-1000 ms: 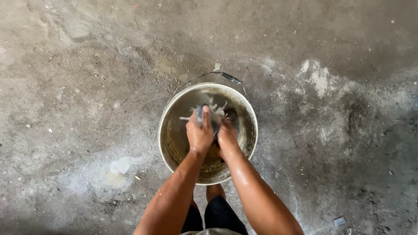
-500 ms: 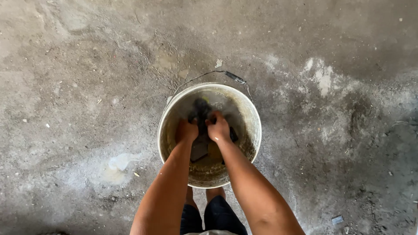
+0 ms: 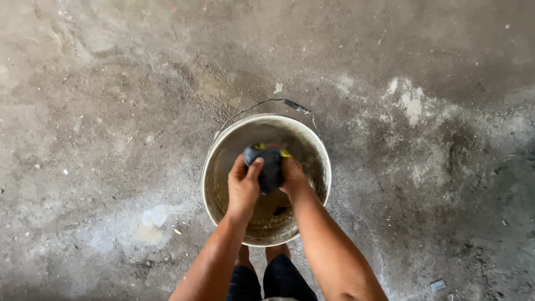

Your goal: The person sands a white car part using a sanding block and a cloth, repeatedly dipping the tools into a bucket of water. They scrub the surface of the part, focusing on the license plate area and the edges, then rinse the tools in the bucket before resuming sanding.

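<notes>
A white bucket [image 3: 213, 161] with muddy water stands on the concrete floor just in front of my feet. Above its opening both hands squeeze a dark wet cloth [image 3: 270, 167] that has a bit of yellow along its top edge. My left hand [image 3: 242, 187] grips the cloth from the left, and my right hand [image 3: 292, 177] grips it from the right. The cloth is bunched into a tight wad, clear of the water. The bucket's wire handle [image 3: 262, 103] lies folded back on the far side.
Rough, stained concrete floor [image 3: 111, 111] lies all around, with pale patches at the right [image 3: 409, 100] and lower left [image 3: 153, 217]. Small bits of debris are scattered about. My knees [image 3: 267, 278] show at the bottom edge.
The hands were spread in splashing water a second ago. They have since closed on the cloth and lifted it out of the water as a tight wad.
</notes>
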